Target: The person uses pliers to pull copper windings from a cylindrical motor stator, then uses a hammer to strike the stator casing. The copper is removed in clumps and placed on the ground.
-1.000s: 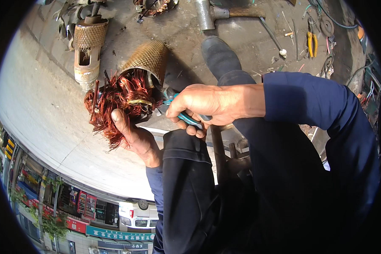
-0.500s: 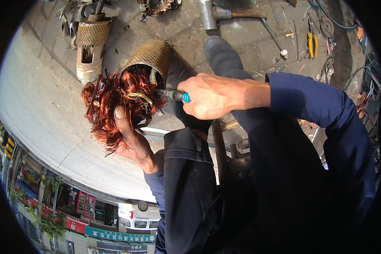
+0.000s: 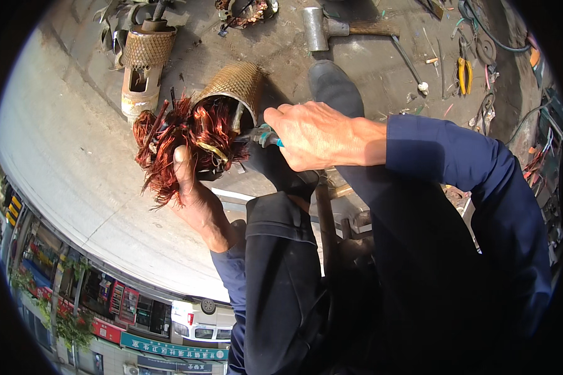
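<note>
In the head view, near the middle of the scene, a bundle of copper wire (image 3: 172, 140) spills from the mouth of a diamond-textured metal cylinder (image 3: 238, 80), with a yellowish band lying across its strands. The left hand (image 3: 199, 206) has its thumb pressed over the bundle's near side; its other 4 fingers are mostly hidden, so their spread cannot be told. The right hand (image 3: 313, 136) is curled closely round a pair of teal-handled pliers (image 3: 266, 136), their head at the wires beside the cylinder's mouth; whether the jaws grip a strand cannot be told. To the left is a second textured cylinder (image 3: 149, 51) with a slotted lower part. Beyond the hands lie a hammer (image 3: 317, 31) and, farther right, 1 pair of yellow-handled pliers (image 3: 465, 75).
</note>
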Demonstrator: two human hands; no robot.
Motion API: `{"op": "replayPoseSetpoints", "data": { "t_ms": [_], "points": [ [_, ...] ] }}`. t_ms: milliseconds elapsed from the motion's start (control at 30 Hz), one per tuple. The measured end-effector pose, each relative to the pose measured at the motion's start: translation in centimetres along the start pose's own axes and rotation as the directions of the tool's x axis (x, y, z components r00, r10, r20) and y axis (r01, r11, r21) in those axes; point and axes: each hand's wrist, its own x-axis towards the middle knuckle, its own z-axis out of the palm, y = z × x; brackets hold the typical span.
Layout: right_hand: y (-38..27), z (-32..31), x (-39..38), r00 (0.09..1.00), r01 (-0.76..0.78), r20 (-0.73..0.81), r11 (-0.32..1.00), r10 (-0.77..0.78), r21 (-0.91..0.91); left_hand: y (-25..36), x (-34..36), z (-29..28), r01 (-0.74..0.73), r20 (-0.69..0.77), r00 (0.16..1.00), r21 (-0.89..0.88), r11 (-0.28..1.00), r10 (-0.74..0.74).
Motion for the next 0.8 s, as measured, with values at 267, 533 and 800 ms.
{"op": "replayPoseSetpoints", "data": {
  "t_ms": [267, 533, 800],
  "points": [
    [-1.7, -1.3, -2.6, 0.965, -0.169, 0.245, 0.932, 0.091, 0.32, 0.1, -0.3, -0.9, -0.079, -0.041, 0.996, -0.102, 0.992, 0.076],
    [0.7, 0.0, -2.4, 0.99, 0.124, -0.058, 0.988, -0.13, -0.087, -2.5, 0.3, -2.8, 0.026, -0.035, 0.999, -0.266, 0.964, -0.036],
    [1.1, -2.9, -3.8, 0.903, -0.188, 0.402, 0.981, 0.151, 0.056, -3.3, -0.4, -3.6, 0.026, -0.001, 1.0, -0.266, 0.964, -0.028]
  ]
}}
